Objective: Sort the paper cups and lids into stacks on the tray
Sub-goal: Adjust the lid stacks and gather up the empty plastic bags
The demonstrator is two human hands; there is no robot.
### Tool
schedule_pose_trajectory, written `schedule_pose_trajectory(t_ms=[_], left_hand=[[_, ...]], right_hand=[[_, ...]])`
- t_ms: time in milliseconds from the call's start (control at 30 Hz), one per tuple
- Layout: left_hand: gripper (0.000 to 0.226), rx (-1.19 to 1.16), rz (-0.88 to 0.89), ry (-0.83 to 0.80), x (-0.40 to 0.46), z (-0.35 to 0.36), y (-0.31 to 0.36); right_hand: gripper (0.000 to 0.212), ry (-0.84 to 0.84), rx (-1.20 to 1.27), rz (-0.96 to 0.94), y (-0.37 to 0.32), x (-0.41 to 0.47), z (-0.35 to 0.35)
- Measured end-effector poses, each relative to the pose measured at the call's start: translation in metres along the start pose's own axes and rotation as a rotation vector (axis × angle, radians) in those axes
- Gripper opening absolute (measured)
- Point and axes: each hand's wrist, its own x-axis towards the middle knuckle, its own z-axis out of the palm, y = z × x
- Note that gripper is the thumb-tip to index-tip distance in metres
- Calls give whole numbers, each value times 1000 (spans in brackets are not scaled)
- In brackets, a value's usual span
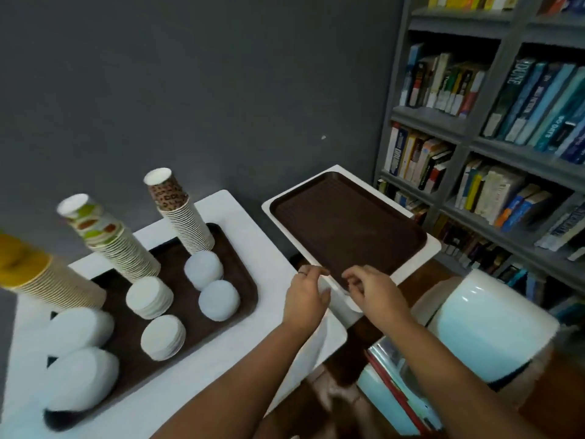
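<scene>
Head view. Two white tables against a dark grey wall [190, 90]. The left table [240, 213] carries a brown tray [228, 280] holding the sorted goods: three tall cup stacks along its far side, namely a yellow-topped stack [47, 280], a green-and-orange patterned stack [117, 245] and a brown-printed stack [183, 213]. In front of them sit six squat stacks of white lids [163, 337], arranged in pairs.

The right table [427, 248] carries a second brown tray [345, 229], set at an angle.

Both hands are at the near corner of that second tray. The left hand [305, 296], with a ring on one finger, has its fingers bent toward the tray's edge; the right hand [373, 286] has fingers loosely curled, holding nothing. Whether the left hand's fingers actually touch the rim, cannot tell; motion blur.

A grey bookshelf [474, 122] full of books fills the right side. A white rounded container [493, 327] stands below it on a brown floor [418, 274].
</scene>
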Motion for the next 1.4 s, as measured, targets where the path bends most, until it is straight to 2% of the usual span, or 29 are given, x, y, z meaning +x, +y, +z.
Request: schedule_pose_trajectory(t_ms=[267,667,800,1033,1200,1400], left_hand=[[30,77,-216,268,-36,-86,-75],[39,281,-568,509,-132,-177,-171],[43,265,-708,575,-164,-191,-193],[47,256,-864,592,-207,-203,-227],[58,107,-1011,715,-239,-206,-250],[70,-35,-1207,770,-271,-200,-275]], right_hand=[[37,-125,30,-320,-99,20,56],[62,-304,-114,-644,-230,1,154],[66,-368,-127,-731,-258,-13,181],[70,-447,-148,-860,-286,-36,225],[67,-503,-123,-959,-293,-51,254],[58,-534,-118,-1090,-298,-65,279]])
